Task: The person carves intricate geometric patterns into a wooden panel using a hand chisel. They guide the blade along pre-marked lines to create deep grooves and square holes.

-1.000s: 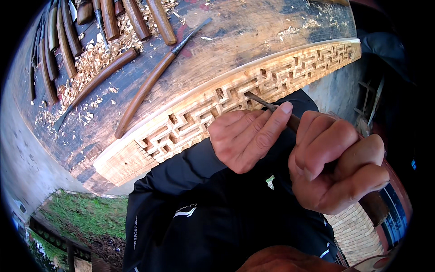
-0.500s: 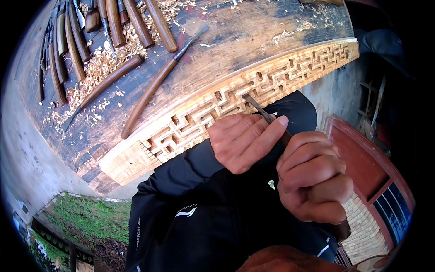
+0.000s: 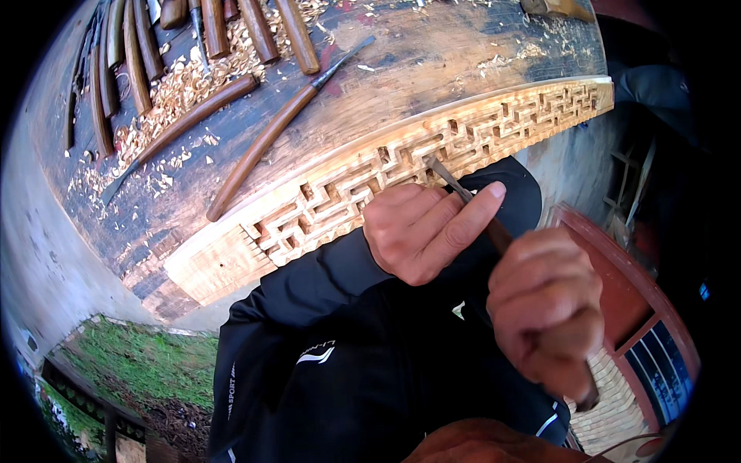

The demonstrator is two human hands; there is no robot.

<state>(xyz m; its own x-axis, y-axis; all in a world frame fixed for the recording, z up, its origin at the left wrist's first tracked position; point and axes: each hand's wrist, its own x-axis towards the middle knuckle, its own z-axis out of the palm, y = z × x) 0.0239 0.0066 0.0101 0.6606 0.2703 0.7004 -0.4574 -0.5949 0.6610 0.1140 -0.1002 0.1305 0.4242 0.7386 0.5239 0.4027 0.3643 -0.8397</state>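
A long pale wooden board (image 3: 208, 266), carved with an angular lattice of raised bars and deep recesses, lies along the near edge of the workbench. The flat steel blade of a chisel (image 3: 445, 173) rests its tip in the carving, right of the middle. My left hand (image 3: 417, 235) lies against the board, fingers curled around the lower shaft and index finger across it. My right hand (image 3: 546, 297), slightly blurred, is wrapped round the chisel's wooden handle, whose butt pokes out below the fist. Some of the carving beneath my left hand is hidden.
On the worn workbench (image 3: 401, 85), several wood-handled carving tools (image 3: 135, 62) lie at the far left among curled shavings (image 3: 181, 92). Another chisel (image 3: 266, 147) lies just beyond the board. A wood piece (image 3: 559, 8) sits at the far right.
The board and bench appear slightly shifted in view. My right fist has moved a little right and down along the handle; the chisel tip stays in the carving.
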